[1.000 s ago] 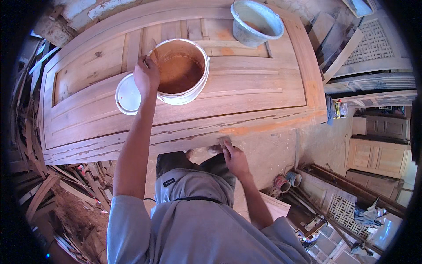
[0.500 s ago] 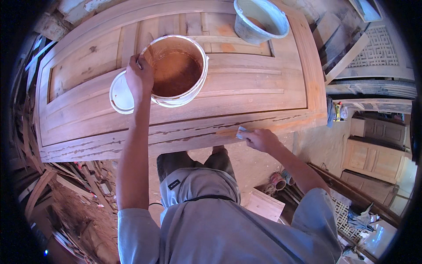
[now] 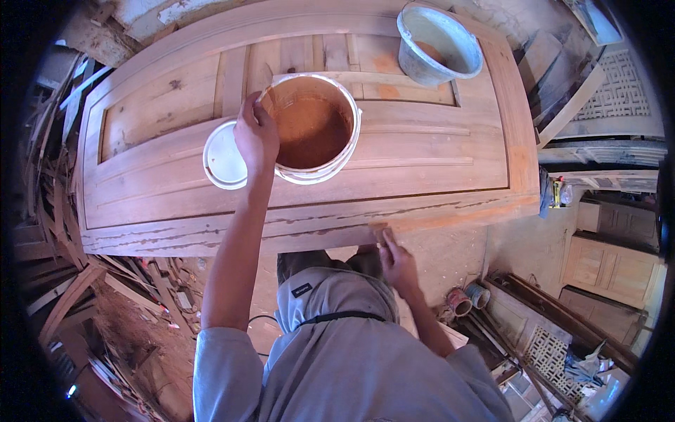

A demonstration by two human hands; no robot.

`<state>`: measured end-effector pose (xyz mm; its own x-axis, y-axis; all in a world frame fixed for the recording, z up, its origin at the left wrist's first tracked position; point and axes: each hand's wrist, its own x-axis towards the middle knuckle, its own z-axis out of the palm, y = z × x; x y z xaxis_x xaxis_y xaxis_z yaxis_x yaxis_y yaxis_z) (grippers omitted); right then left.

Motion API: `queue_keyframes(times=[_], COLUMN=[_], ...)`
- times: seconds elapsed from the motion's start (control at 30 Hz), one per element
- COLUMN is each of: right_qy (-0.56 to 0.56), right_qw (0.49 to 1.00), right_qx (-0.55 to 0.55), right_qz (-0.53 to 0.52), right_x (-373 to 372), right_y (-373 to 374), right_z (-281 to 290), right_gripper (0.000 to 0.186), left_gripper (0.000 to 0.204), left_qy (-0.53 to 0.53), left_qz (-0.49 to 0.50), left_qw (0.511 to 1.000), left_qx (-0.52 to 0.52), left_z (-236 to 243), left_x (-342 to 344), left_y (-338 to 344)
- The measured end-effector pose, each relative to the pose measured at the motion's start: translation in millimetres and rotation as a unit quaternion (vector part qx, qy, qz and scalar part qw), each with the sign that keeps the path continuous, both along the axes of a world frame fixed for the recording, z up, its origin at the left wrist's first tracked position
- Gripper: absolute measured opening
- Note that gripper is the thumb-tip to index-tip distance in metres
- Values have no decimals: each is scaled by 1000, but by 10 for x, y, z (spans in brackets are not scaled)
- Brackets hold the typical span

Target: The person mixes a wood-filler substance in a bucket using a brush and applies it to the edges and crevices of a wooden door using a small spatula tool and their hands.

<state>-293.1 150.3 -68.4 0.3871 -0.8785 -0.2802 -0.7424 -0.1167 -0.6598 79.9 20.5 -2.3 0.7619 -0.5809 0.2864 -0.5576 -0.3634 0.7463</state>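
Observation:
A large wooden panel door [image 3: 394,169] lies flat before me, with dark wet streaks along its near rail and an orange-brown film toward the right end. On it stands a white plastic bucket [image 3: 357,133] containing orange-brown liquid. My left hand [image 3: 257,137] is closed on the bucket's left rim, beside a thin brown strip that I cannot make out well. At the door's near edge, my right hand [image 3: 398,264] grips a small flat tool [image 3: 380,231] against the wood. Motion blur hides the tool's exact kind.
A white lid [image 3: 223,158] lies left of the bucket. Toward the far right of the door stands a grey bucket [image 3: 450,67] with orange residue. Scrap wood [image 3: 56,211] is piled at left; cans [image 3: 459,302], planks and lattice panels [image 3: 552,352] lie at lower right.
My right hand has swept left along the near rail with the small flat tool, and the orange-brown film there reaches further left. My left hand remains at the bucket rim. The whole view has shifted slightly.

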Motion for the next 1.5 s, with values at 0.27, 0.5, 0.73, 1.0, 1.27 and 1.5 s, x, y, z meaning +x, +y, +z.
queue_keyframes(times=[0.27,0.5,0.73,1.0,1.27,1.5], right_qy=[57,127,105,87,45,77], right_qw=[988,989,984,991,992,992], right_qx=[-128,-66,-130,-79,-105,-95], right_qz=[-58,-32,-61,-67,-48,-35], right_x=[556,548,735,940,1046,1072], right_y=[258,345,534,498,621,709], right_z=[-355,-226,-494,-396,-276,-314], right_gripper=[48,47,47,48,45,46], left_gripper=[27,28,28,29,29,28], left_qy=[-5,8,5,31,10,37], left_qz=[-24,-34,-30,-31,-11,-15], left_qw=[999,999,999,999,1000,999], left_qx=[-30,-35,-24,-4,-9,0], left_z=[-98,-160,-83,-57,-105,-59], left_x=[44,64,34,-1,45,13], left_y=[-14,-12,-19,-9,-15,-6])
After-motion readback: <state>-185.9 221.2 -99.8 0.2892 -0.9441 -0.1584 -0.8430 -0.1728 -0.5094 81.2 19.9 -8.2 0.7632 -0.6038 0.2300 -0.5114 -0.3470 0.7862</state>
